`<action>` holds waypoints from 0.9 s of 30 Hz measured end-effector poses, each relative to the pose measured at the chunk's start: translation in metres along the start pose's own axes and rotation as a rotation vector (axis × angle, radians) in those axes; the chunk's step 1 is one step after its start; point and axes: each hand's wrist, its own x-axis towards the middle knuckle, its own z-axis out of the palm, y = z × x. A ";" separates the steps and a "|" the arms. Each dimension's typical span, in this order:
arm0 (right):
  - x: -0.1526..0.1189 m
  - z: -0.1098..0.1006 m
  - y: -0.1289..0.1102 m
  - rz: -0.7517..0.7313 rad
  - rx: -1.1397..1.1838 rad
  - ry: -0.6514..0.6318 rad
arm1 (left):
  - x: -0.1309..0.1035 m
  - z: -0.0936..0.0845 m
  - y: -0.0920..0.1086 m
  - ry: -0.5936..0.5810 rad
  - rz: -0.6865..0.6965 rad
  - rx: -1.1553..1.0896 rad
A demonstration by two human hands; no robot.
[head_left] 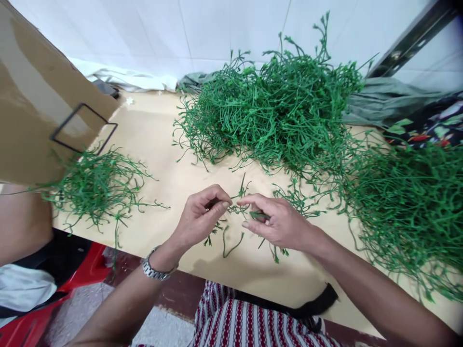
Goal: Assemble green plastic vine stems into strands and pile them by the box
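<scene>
Near a worker's striped garment [249, 323], a curved green stem [224, 253] lies loose on a tan tabletop [159, 144]. Just beyond, the left hand [200, 214] pinches a thin green sprig [238, 209] between thumb and forefinger, while the right hand [280, 220], thumb and forefinger apart, curls over green stems [259, 216], its hold on them unclear. Farther out, a small pile [97, 183] beside a cardboard box [32, 96] at left and a larger pile [408, 202] at right flank a green heap [275, 111] before a white wall [217, 29]
</scene>
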 end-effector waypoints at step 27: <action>0.011 0.019 -0.005 -0.005 -0.078 0.087 | -0.003 0.012 0.003 0.165 -0.009 0.004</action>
